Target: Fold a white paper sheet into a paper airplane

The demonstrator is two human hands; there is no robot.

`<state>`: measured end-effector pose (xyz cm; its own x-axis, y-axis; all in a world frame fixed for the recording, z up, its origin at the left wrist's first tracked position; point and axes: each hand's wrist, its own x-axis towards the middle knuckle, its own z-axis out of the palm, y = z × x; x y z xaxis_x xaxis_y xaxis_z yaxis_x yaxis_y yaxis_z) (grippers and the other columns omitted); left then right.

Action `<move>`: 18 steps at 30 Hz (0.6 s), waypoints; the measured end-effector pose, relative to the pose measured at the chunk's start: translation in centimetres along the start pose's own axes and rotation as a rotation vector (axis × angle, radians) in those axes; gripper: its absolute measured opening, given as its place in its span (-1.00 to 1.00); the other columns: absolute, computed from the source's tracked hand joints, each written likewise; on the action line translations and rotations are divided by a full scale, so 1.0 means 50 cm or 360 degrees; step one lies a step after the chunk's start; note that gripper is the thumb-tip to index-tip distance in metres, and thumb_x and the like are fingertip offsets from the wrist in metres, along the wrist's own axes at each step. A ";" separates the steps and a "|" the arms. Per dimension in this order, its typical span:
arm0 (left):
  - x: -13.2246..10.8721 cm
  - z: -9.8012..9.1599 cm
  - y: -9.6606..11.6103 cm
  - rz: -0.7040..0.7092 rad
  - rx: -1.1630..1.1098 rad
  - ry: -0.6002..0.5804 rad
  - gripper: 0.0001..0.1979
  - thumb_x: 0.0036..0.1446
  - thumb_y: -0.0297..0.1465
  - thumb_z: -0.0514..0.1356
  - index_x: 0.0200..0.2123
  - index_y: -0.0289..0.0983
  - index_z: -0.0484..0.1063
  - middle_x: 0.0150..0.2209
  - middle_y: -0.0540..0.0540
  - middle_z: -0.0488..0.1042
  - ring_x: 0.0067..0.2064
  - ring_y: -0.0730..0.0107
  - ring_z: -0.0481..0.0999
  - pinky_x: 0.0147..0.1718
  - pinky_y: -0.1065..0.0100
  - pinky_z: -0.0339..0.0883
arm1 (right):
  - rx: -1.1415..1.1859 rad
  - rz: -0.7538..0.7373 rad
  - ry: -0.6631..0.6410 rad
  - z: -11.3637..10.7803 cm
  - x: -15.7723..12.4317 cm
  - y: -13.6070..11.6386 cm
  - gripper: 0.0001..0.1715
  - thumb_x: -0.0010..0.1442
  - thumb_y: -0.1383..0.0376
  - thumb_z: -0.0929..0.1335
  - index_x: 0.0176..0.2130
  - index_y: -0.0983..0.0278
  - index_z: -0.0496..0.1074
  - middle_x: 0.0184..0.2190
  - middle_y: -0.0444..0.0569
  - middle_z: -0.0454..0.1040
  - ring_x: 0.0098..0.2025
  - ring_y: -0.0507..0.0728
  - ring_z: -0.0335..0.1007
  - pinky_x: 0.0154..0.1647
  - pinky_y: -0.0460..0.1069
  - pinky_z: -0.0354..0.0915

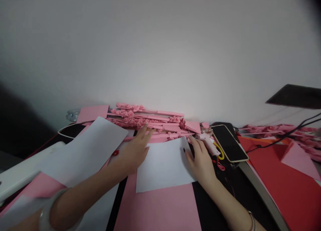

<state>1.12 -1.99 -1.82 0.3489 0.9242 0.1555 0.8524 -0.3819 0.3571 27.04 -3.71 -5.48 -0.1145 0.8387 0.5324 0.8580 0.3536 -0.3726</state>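
Observation:
A white sheet of paper (pixel 163 165) lies on a pink sheet (pixel 160 207) in front of me. My left hand (pixel 135 149) rests flat at the white sheet's left edge, fingers stretched toward a pile of pink paper strips and paper flowers (pixel 150 119) against the wall. My right hand (pixel 200 160) lies flat on the sheet's right edge, fingers apart. Neither hand holds anything. Just beyond my right hand lies a pink glue gun (pixel 209 144).
A phone (pixel 229 142) with a dark screen lies right of the glue gun. A second white sheet (pixel 87 150) tilts up at the left over a white board. Red paper (pixel 283 181) and more pink flowers (pixel 281 129) with a black cable sit at the right.

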 end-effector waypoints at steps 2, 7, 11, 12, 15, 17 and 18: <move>0.011 -0.019 -0.002 0.0028 0.0049 0.0060 -0.46 0.14 -0.48 -0.03 0.23 -0.30 0.14 0.34 -0.26 -0.12 0.30 -0.02 0.04 0.04 0.12 0.28 | -0.0104 -0.0111 0.0125 -0.008 0.004 -0.008 -0.47 0.18 0.34 0.25 0.15 0.34 0.21 -0.02 0.25 0.29 0.06 0.33 0.21 0.01 0.25 0.26; 0.081 -0.074 -0.015 0.0006 0.0063 0.0395 -0.60 0.12 -0.51 0.00 0.03 -0.30 0.38 0.30 -0.26 0.04 0.19 0.03 0.28 0.01 0.14 0.33 | 0.0070 -0.0392 0.0253 -0.034 0.000 -0.072 -0.49 0.17 0.46 0.25 0.12 0.22 0.20 -0.03 0.17 0.31 0.04 0.29 0.21 0.03 0.26 0.22; 0.173 -0.106 -0.038 -0.0092 0.0136 0.0719 -0.59 0.08 -0.59 0.00 0.00 -0.41 0.38 0.31 -0.30 0.00 0.27 0.04 0.10 0.16 0.11 0.14 | 0.0748 -0.0481 -0.0283 -0.057 -0.012 -0.204 -0.51 0.15 0.46 0.28 0.06 0.17 0.21 -0.08 0.02 0.41 -0.02 0.17 0.31 -0.04 0.11 0.31; 0.195 -0.112 -0.044 -0.0120 0.0154 0.0791 -0.60 0.07 -0.60 0.00 -0.02 -0.42 0.39 0.31 -0.30 0.00 0.29 0.01 0.07 0.17 0.09 0.12 | 0.0920 -0.0429 -0.0429 -0.060 -0.014 -0.243 -0.47 0.11 0.42 0.33 0.07 0.17 0.21 -0.04 0.01 0.40 -0.01 0.16 0.32 -0.04 0.09 0.33; 0.238 -0.127 -0.059 -0.0187 0.0208 0.0972 -0.63 0.06 -0.63 -0.03 -0.09 -0.44 0.42 0.29 -0.31 0.02 0.26 -0.06 0.10 0.14 0.05 0.12 | 0.1311 -0.0351 -0.0825 -0.060 -0.018 -0.343 -0.18 -0.08 0.18 0.49 0.12 0.15 0.16 0.03 -0.03 0.38 -0.02 0.14 0.38 -0.06 0.00 0.37; 0.245 -0.137 -0.068 -0.0185 0.0259 0.1038 -0.67 0.08 -0.61 -0.03 -0.14 -0.40 0.44 0.24 -0.30 0.12 0.16 -0.04 0.26 0.07 0.06 0.18 | 0.1354 -0.0472 -0.1065 -0.053 -0.030 -0.384 -0.22 -0.03 0.15 0.45 0.14 0.09 0.15 -0.03 -0.15 0.44 -0.13 0.07 0.45 -0.21 -0.10 0.41; 0.243 -0.144 -0.073 -0.0166 0.0296 0.1052 -0.69 0.09 -0.59 -0.02 -0.17 -0.38 0.45 0.19 -0.28 0.20 0.10 0.01 0.32 0.04 0.08 0.20 | 0.1253 -0.0488 -0.1073 -0.049 -0.042 -0.398 -0.26 0.00 0.14 0.42 0.14 0.04 0.15 -0.02 -0.20 0.45 -0.13 0.05 0.45 -0.22 -0.12 0.40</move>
<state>-0.54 10.59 5.41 0.0015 0.7347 0.6784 0.9417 -0.2294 0.2462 11.45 -13.51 2.70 -0.7279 0.6394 0.2476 0.2108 0.5524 -0.8065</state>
